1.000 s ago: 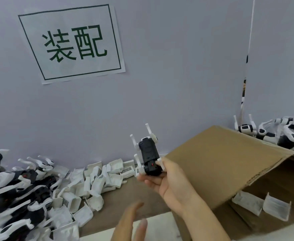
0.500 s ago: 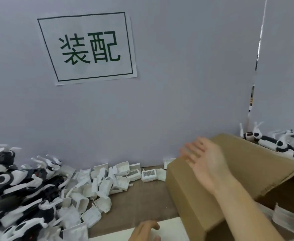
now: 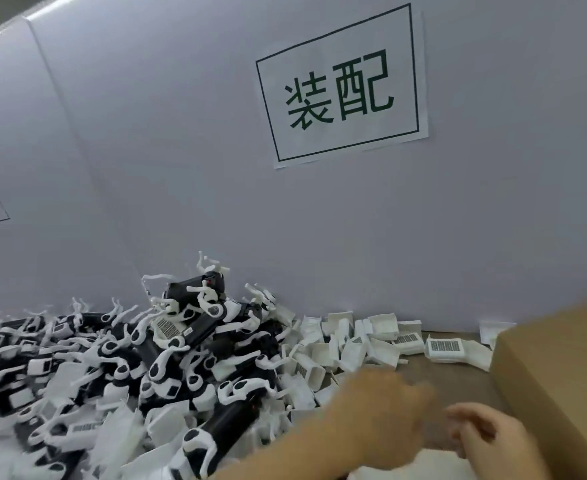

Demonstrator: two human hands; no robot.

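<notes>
Hovering at lower centre of frame beside the drone pile [image 3: 146, 358] at lower left, left hand [image 3: 378, 407] too blurred to tell its grip, right hand [image 3: 489, 434] slack-fingered, apparently empty; risk: tangled white arms drag neighbours across the counter [image 3: 451, 379] when one is lifted.

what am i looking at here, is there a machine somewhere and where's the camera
No machine: a person works with bare hands, filmed by one wide-angle camera on their head, looking forward and down. The left hand and right hand are low in the picture, too blurred to tell whether they hold anything. On the brown surface lie a pile of black-and-white plastic parts, white shells, some with barcode labels, and a cardboard box at the right. A paper sign hangs on the wall.
</notes>
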